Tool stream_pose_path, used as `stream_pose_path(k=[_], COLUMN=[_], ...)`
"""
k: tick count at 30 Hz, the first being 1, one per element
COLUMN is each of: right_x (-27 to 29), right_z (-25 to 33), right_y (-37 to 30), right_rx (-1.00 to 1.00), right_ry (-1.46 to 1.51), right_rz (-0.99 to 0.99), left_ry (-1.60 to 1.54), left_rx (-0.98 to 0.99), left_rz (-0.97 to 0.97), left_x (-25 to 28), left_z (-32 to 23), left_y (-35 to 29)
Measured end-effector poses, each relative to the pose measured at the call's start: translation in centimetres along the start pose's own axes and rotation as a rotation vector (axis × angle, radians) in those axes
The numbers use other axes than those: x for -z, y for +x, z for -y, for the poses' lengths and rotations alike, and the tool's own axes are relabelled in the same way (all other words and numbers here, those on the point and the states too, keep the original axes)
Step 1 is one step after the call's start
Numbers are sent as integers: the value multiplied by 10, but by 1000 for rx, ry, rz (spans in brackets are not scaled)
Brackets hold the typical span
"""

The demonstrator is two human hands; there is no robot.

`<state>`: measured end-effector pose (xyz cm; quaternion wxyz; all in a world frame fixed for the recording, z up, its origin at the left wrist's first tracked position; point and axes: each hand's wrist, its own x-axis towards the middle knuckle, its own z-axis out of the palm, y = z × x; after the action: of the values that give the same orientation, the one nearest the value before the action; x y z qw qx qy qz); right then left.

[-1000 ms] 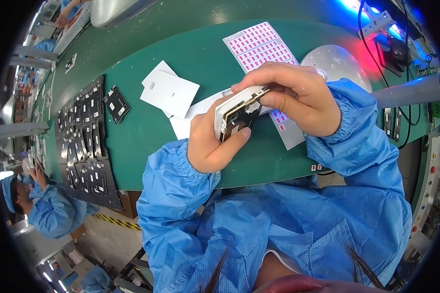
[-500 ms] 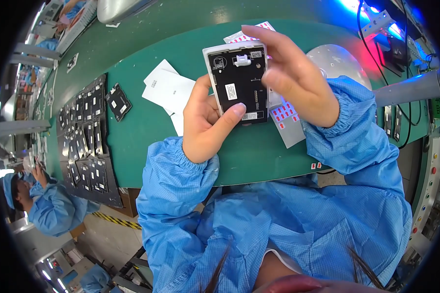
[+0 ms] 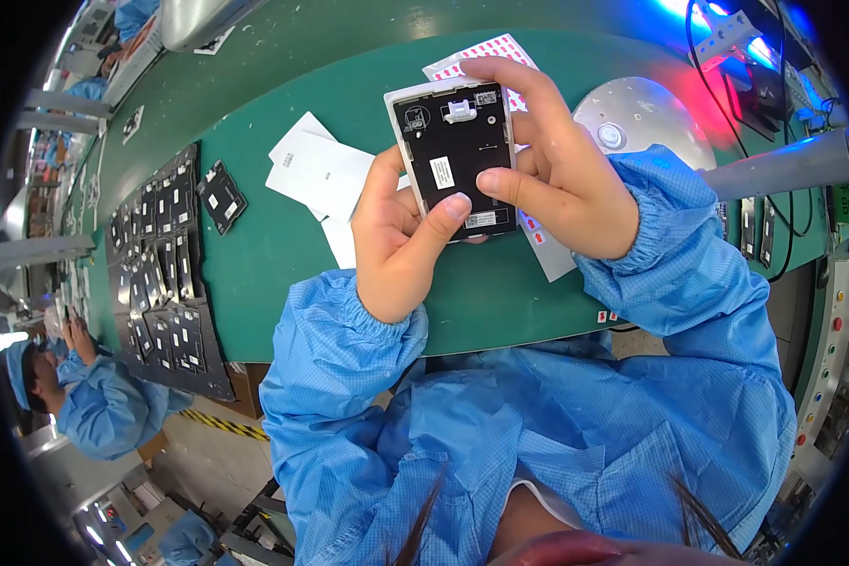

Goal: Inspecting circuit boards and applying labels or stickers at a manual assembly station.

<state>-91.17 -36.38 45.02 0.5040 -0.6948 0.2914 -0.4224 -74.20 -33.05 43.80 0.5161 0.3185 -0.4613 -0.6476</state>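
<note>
Between my hands, above the table, is a flat rectangular device (image 3: 462,149) with a white rim and a black face turned up. A small white connector-like part sits near its far end, and pale labels are stuck on the face. My left hand (image 3: 394,253) wraps its left side, thumb on the lower part of the face. From the right, my right hand (image 3: 575,184) grips it too, with the thumb on the black face and fingers around the right edge. The device's underside is hidden.
White cards (image 3: 316,174) lie left of my hands. Beyond is a sheet of red arrow stickers (image 3: 476,58); a metal dome (image 3: 646,123) stands right. Several black modules fill a dark mat (image 3: 212,330), one module (image 3: 223,198) beside it. A co-worker (image 3: 104,406) is far left.
My right thumb has come down onto the black face, and the right fingers have closed in around the device's edge. The device has shifted slightly left.
</note>
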Motion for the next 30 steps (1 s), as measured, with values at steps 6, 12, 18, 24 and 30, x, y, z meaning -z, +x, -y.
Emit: stream_pose_path(k=[6, 12, 18, 24, 30], right_x=[1, -8, -12, -9, -4], right_z=[9, -1, 1, 0, 0], right_y=[1, -2, -4, -2, 3], right_rx=[-191, -75, -18, -31, -53], right_ry=[281, -5, -122, -59, -5], right_rz=[30, 41, -36, -22, 80], left_ry=[-44, -70, -10, -51, -24], left_rx=[103, 85, 31, 39, 69], left_rz=[9, -101, -66, -42, -16], left_x=[7, 0, 0, 0, 4], left_z=[-5, -7, -3, -3, -8], left_y=[4, 6, 6, 7, 7])
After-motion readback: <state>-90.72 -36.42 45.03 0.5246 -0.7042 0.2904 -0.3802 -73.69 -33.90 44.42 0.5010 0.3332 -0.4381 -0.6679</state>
